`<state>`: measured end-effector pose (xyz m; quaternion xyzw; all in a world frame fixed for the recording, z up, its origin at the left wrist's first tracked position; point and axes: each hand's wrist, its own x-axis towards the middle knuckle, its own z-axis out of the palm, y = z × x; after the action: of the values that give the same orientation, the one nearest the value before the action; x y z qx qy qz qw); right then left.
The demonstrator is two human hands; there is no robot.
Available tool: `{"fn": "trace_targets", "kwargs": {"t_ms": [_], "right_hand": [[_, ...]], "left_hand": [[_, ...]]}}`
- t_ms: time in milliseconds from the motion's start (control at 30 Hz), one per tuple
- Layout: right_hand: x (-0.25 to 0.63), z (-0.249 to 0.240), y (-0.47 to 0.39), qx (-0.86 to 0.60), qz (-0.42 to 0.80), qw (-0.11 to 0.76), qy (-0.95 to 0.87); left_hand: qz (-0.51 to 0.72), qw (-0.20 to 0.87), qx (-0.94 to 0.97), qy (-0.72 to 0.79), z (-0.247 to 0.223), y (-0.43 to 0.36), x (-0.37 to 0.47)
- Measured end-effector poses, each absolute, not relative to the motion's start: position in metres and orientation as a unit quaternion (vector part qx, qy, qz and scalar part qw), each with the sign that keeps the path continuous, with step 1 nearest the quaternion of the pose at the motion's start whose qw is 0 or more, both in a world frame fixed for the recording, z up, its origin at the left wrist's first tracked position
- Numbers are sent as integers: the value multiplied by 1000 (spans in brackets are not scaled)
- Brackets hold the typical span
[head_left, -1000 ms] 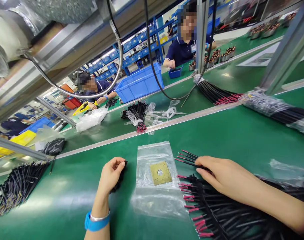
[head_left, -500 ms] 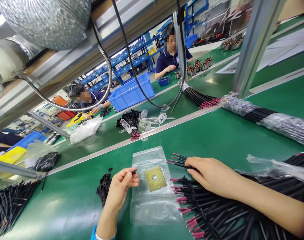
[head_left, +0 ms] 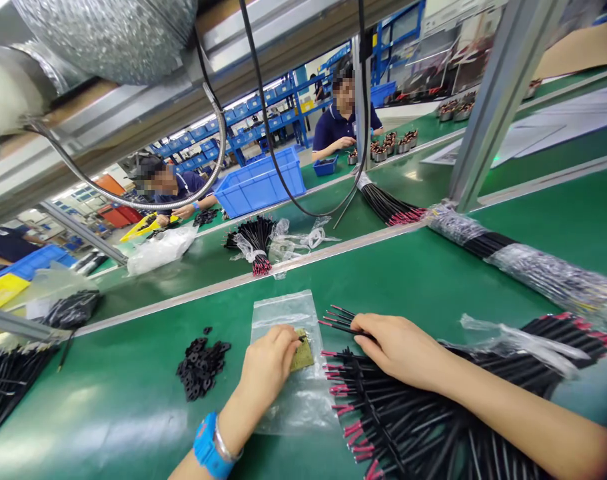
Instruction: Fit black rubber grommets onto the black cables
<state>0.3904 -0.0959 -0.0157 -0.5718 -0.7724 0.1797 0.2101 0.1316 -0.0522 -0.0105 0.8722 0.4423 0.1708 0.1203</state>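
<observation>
My left hand [head_left: 270,360] is closed, its fingertips pinched over the square yellow-green plate [head_left: 303,357] and covering much of it. A bit of a small black piece shows at those fingertips. Beneath the plate lies a clear zip bag [head_left: 283,303] on the green bench. My right hand [head_left: 396,347] is wrapped round several black cables [head_left: 344,321], whose red and bare ends point left toward the bag. Under and beside that hand spreads a large pile of black cables [head_left: 423,413] with red ends. A heap of small black pieces [head_left: 202,367] sits left of my left hand.
A metal rail [head_left: 208,288] crosses behind the work area. Beyond it are a tied cable bundle [head_left: 256,243], a blue bin [head_left: 260,183] and two seated co-workers. A plastic-wrapped cable bundle [head_left: 523,257] lies at right; more cables [head_left: 16,387] lie at left.
My left hand has moved right with the small black piece, from the bag's left edge onto the plate. My right hand keeps its hold on the cables. The view has shifted slightly.
</observation>
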Motion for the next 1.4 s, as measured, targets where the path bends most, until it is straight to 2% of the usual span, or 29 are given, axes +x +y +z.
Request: {"fn": "trace_targets", "kwargs": {"t_ms": [100, 200, 300, 467, 567, 767, 933, 1100, 1400], "right_hand": [[390, -15, -97, -570, 190, 223, -768], [390, -14, -98, -559, 200, 238, -769], [390, -13, -98, -544, 210, 259, -770], [390, -9, -98, -514, 223, 289, -776], [391, -8, -98, -512, 222, 295, -775], [390, -7, -98, -520, 222, 292, -771], [389, -4, -99, -520, 225, 306, -765], [390, -6, -100, -504, 226, 334, -764], [393, -11, -98, -479, 196, 336, -787]], "left_hand": [[88, 17, 922, 377, -6, -54, 145], [65, 29, 936, 345, 0, -53, 150], [120, 145, 912, 365, 1, -50, 151], [286, 480, 678, 479, -5, -49, 165], [325, 555, 596, 480, -5, -51, 178], [344, 559, 591, 469, -2, -52, 180], [341, 598, 582, 433, -3, -53, 178], [324, 594, 581, 453, 1, -50, 191], [365, 492, 649, 451, -7, -46, 199]]}}
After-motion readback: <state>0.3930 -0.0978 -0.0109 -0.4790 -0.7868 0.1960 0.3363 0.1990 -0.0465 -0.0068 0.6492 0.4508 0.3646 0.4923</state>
